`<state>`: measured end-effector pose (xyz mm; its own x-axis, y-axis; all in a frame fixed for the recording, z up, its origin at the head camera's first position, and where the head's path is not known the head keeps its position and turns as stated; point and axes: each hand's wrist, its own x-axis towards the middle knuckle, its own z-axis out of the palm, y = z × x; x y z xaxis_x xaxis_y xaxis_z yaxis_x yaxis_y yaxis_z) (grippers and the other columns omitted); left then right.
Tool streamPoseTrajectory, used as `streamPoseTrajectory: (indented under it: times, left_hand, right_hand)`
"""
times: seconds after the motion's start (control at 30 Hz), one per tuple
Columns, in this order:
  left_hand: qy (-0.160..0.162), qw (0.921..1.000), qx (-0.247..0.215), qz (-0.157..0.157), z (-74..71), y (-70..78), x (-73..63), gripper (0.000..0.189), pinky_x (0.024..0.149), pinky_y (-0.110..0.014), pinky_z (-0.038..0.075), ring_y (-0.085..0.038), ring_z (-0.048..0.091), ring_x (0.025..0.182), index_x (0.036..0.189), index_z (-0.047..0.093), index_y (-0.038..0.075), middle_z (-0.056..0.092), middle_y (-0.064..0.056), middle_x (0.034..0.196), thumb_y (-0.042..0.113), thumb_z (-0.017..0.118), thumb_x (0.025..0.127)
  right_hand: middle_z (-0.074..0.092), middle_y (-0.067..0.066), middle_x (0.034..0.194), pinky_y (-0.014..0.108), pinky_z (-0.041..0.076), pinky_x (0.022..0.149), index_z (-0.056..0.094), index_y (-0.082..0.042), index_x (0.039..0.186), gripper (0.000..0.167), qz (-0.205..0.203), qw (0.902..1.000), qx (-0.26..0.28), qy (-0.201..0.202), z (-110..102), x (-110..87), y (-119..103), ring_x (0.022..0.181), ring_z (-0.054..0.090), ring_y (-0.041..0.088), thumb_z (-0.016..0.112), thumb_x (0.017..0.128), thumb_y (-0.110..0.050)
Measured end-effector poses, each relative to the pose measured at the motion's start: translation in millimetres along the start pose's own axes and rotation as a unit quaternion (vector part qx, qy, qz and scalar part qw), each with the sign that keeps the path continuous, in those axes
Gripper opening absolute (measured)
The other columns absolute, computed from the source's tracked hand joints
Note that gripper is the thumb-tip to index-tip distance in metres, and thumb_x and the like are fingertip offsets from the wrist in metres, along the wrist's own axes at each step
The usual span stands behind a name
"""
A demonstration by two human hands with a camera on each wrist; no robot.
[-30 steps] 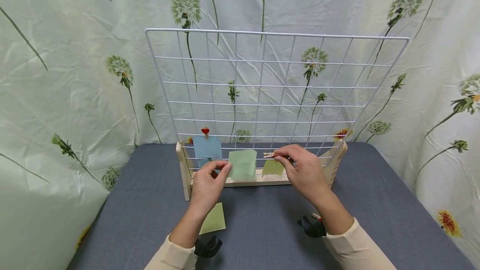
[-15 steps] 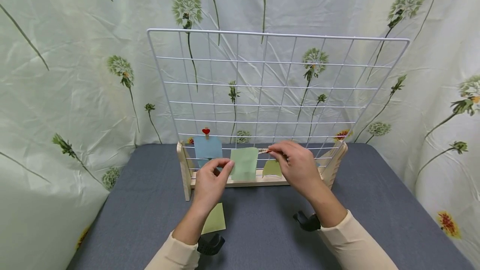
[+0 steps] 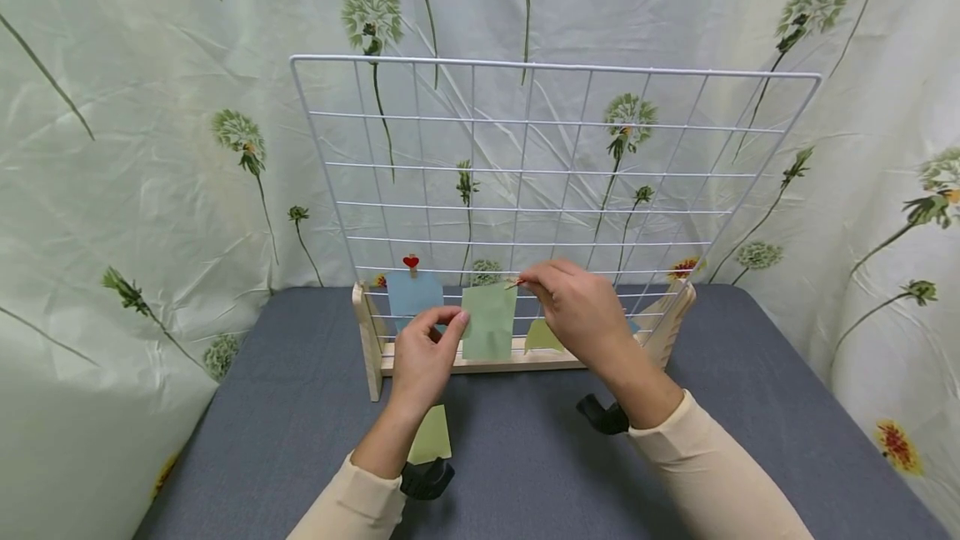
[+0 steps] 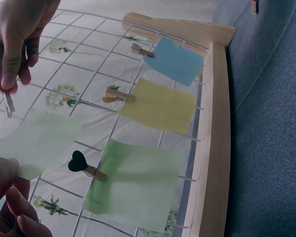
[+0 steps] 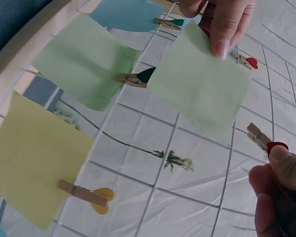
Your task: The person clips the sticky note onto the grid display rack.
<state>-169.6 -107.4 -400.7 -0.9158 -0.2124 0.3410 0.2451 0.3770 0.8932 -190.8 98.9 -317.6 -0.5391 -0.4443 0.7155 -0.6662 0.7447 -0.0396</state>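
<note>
My left hand point(image 3: 427, 357) pinches a pale green paper note point(image 3: 489, 323) by its left edge, in front of the wire grid point(image 3: 555, 70). Between thumb and fingers, my right hand point(image 3: 581, 315) holds a small wooden clothespin point(image 5: 259, 136) with a red heart. In the head view the clothespin overlaps the note's top right corner; the right wrist view shows its tip apart from the paper. Lower on the grid, clothespins hold another green note point(image 4: 138, 185), a yellow note point(image 4: 160, 106) and a blue note point(image 4: 175, 61). The held note hides the lower green one in the head view.
A blue note point(image 3: 415, 298) hangs at the grid's left under a red-heart clothespin point(image 3: 411, 262). On the dark tablecloth point(image 3: 300, 440) lies a yellow-green note point(image 3: 431, 437), partly behind the left wrist. Wooden feet point(image 3: 367, 344) carry the grid; a flowered curtain point(image 3: 187, 215) hangs behind.
My right hand has moved left and up, bringing the clothespin to the held note's top right corner. The left hand has raised the note slightly and shifted a little right.
</note>
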Motion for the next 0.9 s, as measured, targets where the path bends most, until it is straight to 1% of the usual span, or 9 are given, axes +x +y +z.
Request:
streamPoseTrajectory:
  times: [0.13,0.43,0.63,0.77,0.9]
  left_hand:
    - [0.002,1.0000,-0.003,-0.001,0.4,1.4,1.4,0.019,0.051,-0.026,0.041,-0.016,0.052,0.062,0.107,0.078,0.014,0.073,-0.004,0.097,0.028,0.071,0.098]
    - [0.022,0.9997,0.006,0.005,1.6,3.5,4.6,0.018,0.051,-0.024,0.041,-0.011,0.051,0.060,0.105,0.079,0.012,0.074,-0.005,0.096,0.027,0.072,0.097]
    - [0.029,0.9995,0.004,0.015,3.2,5.7,5.6,0.018,0.050,-0.023,0.040,-0.011,0.051,0.059,0.104,0.079,0.011,0.074,-0.007,0.096,0.026,0.073,0.096]
    - [0.032,0.9993,0.010,0.020,3.7,5.7,6.4,0.017,0.050,-0.024,0.040,-0.011,0.051,0.060,0.104,0.079,0.012,0.074,-0.006,0.095,0.026,0.073,0.096]
    - [0.034,0.9991,0.013,0.021,3.5,5.1,7.5,0.018,0.050,-0.024,0.041,-0.012,0.052,0.061,0.105,0.079,0.012,0.074,-0.006,0.096,0.027,0.072,0.097]
  right_hand:
    - [0.077,0.002,0.096,0.033,0.058,0.067,0.077,-0.011,0.100,0.008,-0.004,0.9998,-0.013,-0.014,-1.4,8.1,-2.4,0.082,0.074,0.017,0.074,0.093,-0.015]
    - [0.077,0.003,0.095,0.035,0.058,0.065,0.077,-0.012,0.097,0.007,0.000,0.9995,-0.026,-0.018,1.7,17.2,-5.1,0.082,0.074,0.019,0.073,0.093,-0.016]
    - [0.077,0.001,0.094,0.035,0.058,0.063,0.077,-0.012,0.096,0.005,-0.010,0.9990,-0.040,-0.017,5.6,21.9,-6.9,0.084,0.074,0.017,0.075,0.092,-0.012]
    - [0.077,0.001,0.092,0.034,0.058,0.062,0.077,-0.011,0.095,0.005,-0.017,0.9983,-0.054,-0.018,7.9,23.8,-8.4,0.082,0.074,0.017,0.076,0.090,-0.012]
    - [0.077,0.001,0.092,0.034,0.057,0.059,0.077,-0.012,0.095,0.005,-0.013,0.9977,-0.061,-0.027,9.0,25.7,-10.9,0.078,0.074,0.017,0.077,0.090,-0.014]
